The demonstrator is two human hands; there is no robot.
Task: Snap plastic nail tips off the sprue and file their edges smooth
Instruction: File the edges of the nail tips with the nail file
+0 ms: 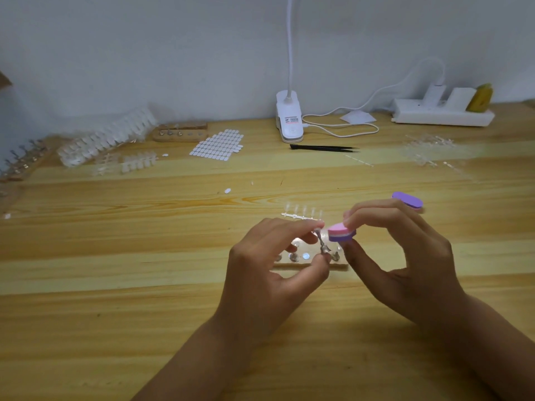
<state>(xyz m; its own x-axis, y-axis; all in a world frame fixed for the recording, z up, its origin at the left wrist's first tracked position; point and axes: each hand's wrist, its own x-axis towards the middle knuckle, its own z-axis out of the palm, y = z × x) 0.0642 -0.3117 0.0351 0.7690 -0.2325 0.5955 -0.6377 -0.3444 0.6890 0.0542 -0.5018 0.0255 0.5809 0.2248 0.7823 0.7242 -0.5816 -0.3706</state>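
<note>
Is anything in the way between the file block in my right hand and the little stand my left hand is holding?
Nothing visible. The block in the right hand is just beside the top of the stand the left hand pinches. The left forefinger lies over that top; the tip itself is too blurred to see.

Dim, even, cool lighting; faint soft shadows under left hand [269, 267] and right hand [405, 256]; frame edges bowed; far left blurred.

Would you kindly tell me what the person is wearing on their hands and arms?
Nothing shows: the left hand and right hand are bare, without gloves, rings or a watch, and both forearms are bare with no sleeve in view.
</note>
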